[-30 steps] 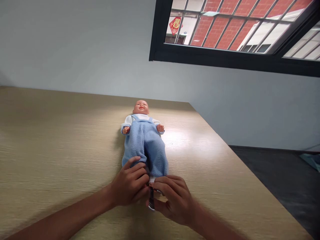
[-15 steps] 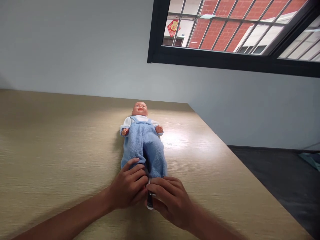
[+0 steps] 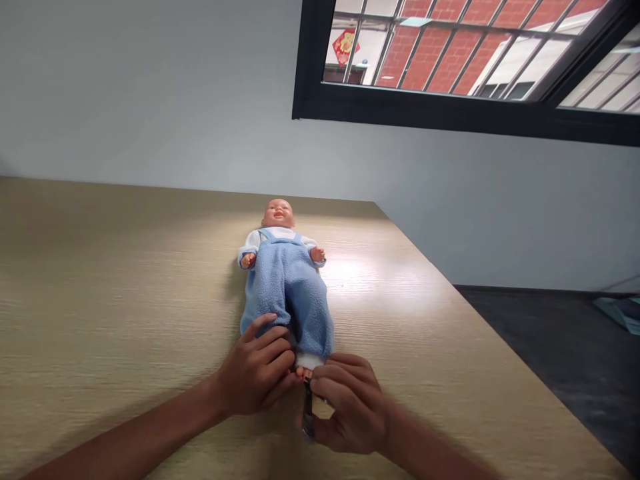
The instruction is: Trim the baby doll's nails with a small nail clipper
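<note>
Head view: doll (image 3: 285,287) lies head-away (lengthwise), left hand (image 3: 255,367) gripping its leg, right hand (image 3: 350,407) pinching nail clippers (image 3: 308,410).

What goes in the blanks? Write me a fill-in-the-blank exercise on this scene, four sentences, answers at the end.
The smiling plastic baby doll lies on its ____ on the light wooden table.
Under its pale blue fleece overalls it wears a ____ long-sleeved top.
The right hand pinches a small dark tool at the doll's ____, while the left hand lies on the overalls.
Through the black-framed window, a ____ brick wall shows.

back; white; foot; red
</note>
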Motion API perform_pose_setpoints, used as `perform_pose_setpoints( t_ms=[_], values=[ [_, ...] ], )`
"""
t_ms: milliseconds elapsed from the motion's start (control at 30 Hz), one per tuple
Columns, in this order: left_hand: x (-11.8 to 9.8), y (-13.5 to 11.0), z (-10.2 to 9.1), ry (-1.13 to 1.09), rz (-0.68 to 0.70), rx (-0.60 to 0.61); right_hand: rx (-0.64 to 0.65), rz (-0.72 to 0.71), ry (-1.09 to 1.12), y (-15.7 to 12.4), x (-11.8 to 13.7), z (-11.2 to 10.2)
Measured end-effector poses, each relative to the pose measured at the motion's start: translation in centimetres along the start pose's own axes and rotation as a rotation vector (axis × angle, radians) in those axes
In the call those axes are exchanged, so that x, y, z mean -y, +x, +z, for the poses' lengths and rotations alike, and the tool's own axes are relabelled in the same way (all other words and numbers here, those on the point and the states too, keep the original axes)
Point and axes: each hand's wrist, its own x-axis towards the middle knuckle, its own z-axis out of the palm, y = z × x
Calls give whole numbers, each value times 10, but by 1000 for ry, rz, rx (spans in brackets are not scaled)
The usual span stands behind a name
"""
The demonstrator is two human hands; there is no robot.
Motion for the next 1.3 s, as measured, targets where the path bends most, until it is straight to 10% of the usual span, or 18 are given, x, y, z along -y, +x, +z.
perform_pose_setpoints(
  t_ms=[233,733,1300],
  values=[
    [-3,0,2,42,35,-35,106,-227,-5,5,-2,0],
    [-4,3,-2,-76,-55,-54,-45,-212,-19,2,-3,-5],
    [1,0,3,-73,-45,-10,155,-208,-32,14,1,-7]
  ],
)
